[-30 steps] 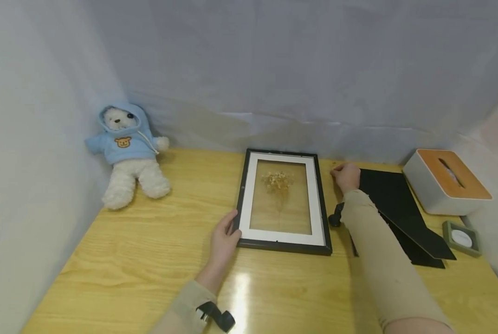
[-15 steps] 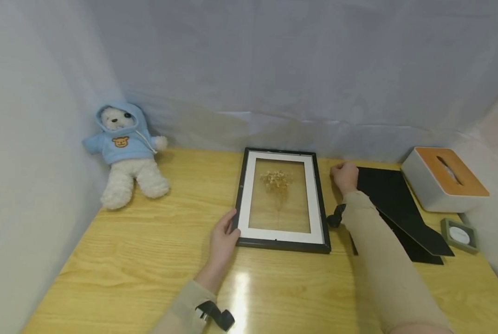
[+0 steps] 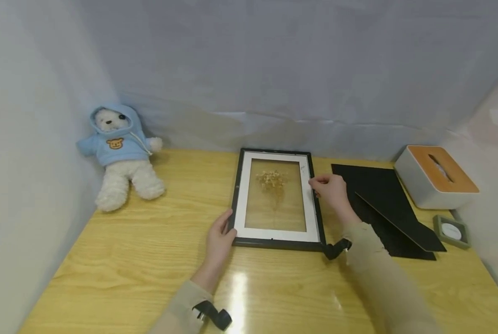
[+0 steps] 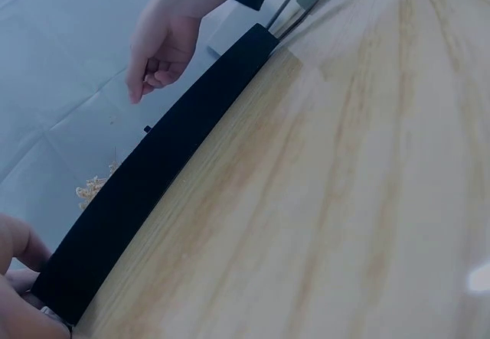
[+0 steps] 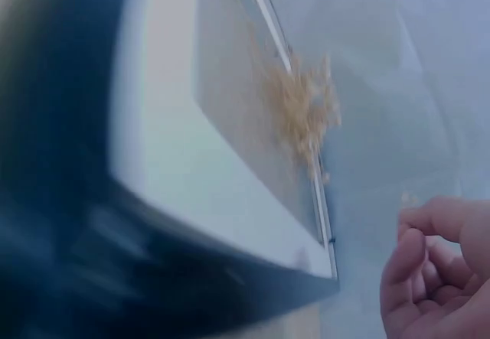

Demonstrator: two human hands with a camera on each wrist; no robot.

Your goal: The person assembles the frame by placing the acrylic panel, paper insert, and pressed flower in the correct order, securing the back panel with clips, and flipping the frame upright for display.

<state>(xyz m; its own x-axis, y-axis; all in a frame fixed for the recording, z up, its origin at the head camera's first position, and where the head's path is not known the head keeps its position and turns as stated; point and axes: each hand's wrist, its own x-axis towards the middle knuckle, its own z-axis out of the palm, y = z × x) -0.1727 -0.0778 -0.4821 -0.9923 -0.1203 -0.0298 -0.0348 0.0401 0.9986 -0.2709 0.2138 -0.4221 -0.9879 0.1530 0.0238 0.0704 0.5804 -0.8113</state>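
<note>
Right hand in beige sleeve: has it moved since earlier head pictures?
Yes: the right hand moved leftward, toward the right edge of the black rectangular picture frame.

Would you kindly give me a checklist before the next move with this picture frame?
1. Left hand holding the picture frame: ok, at its left edge.
2. Frame flat on the table: ok.
3. Small sprig in the right hand: ok, apparently pinched.
4. Small sprig touching the dried bunch: not ok, held apart.
5. Dried bunch secured: cannot tell.
6. Black boards off the frame: ok, to its right.
</note>
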